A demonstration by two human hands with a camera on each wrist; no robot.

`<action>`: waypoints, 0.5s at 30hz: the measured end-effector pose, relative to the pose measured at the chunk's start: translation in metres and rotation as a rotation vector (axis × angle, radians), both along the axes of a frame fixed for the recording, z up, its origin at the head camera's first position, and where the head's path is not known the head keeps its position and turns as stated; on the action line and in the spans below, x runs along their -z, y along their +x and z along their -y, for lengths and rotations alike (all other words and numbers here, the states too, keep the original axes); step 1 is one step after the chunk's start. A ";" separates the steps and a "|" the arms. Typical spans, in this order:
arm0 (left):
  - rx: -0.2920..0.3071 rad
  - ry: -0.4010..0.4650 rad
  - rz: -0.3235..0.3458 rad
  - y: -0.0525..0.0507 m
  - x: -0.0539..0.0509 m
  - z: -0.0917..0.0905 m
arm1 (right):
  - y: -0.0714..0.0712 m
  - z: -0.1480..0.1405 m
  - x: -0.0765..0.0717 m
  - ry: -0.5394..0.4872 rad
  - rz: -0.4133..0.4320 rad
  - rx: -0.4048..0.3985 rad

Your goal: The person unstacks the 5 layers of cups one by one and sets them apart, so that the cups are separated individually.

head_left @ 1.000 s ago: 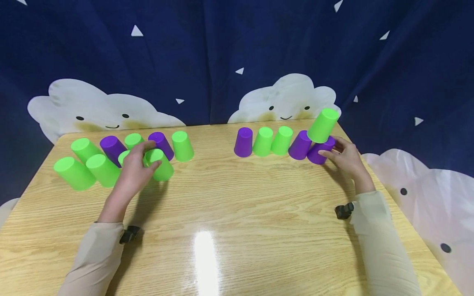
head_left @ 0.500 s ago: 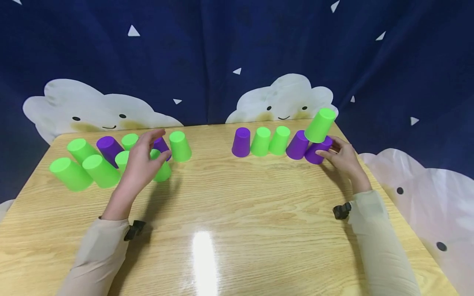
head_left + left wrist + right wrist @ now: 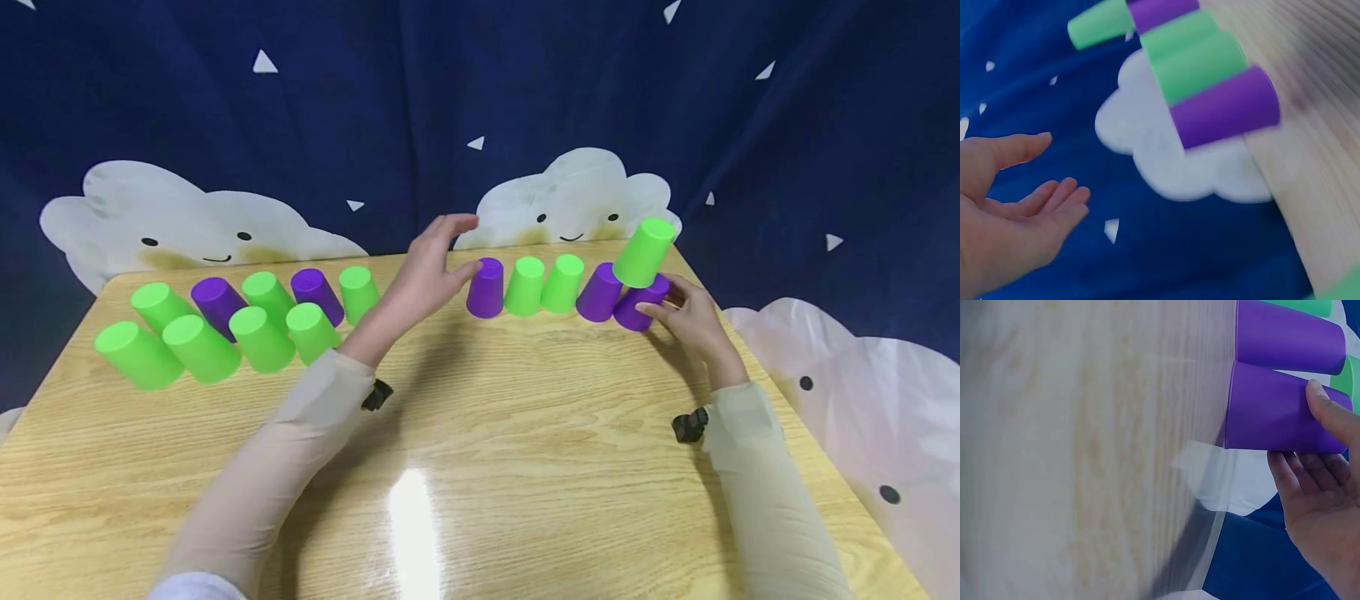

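My left hand [image 3: 422,275] is in the air over the table, its thumb and fingers spread and nothing between them. Its thumb tip appears close to the leftmost purple cup [image 3: 486,288] of the right-hand row; contact cannot be told. In the left wrist view the hand [image 3: 1016,206] shows apart from the cups. At the row's right end, my right hand [image 3: 699,318] grips an upside-down purple cup [image 3: 1279,412] between thumb and fingers. A green cup [image 3: 644,252] sits on top, bridging that cup and the neighbouring purple cup [image 3: 599,292]. Two green cups [image 3: 525,286] stand between the purple ones.
On the left stands a group of several upside-down cups, mostly green, with a purple cup [image 3: 317,296] and another purple cup [image 3: 217,307] in its back row. A dark blue curtain [image 3: 420,108] with clouds hangs behind the wooden table [image 3: 525,433].
My left hand has left the cups on the left and moved right, toward the right-hand row, carrying nothing. My right hand keeps its grip on the end purple cup.
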State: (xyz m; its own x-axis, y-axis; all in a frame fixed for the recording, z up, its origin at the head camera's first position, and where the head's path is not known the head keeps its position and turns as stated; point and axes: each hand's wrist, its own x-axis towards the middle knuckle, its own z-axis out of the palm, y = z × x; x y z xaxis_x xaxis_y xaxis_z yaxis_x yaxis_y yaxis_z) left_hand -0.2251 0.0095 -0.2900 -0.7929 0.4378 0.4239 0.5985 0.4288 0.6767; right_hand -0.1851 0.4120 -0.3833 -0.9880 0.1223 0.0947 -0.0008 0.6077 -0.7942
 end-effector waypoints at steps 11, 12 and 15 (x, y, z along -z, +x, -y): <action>0.209 -0.070 0.112 -0.027 0.001 -0.121 | 0.002 0.001 0.002 -0.015 0.006 0.004; 0.218 -0.069 0.121 -0.029 0.001 -0.129 | 0.001 0.001 0.001 -0.020 0.008 0.006; 0.238 -0.053 0.154 -0.034 -0.002 -0.151 | 0.000 0.000 0.000 -0.028 0.013 0.004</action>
